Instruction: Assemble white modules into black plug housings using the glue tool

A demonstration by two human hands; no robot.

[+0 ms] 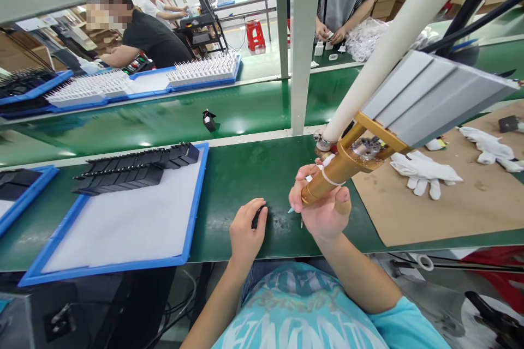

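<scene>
My left hand [246,229] is closed around a small black part [257,217], low over the green bench; most of the part is hidden by the fingers. To its right is my right hand [323,212], palm up, with curled fingers. A gold-coloured cylinder [327,177] crosses in front of that palm, and I cannot tell whether the hand touches it. A light-blue tip [291,210] and a thin metal point show below the fingers; what they belong to is hidden. The cylinder is mounted under a grey finned metal block [438,101], beside a white pipe [393,49].
At left, a blue-rimmed tray [194,202] bears rows of black casings [135,172]. One black casing [208,120] stands on the green surface beyond. White gloves [426,172] lie on brown cardboard [409,218] at right. A metal post [302,43] rises ahead; co-workers sit beyond.
</scene>
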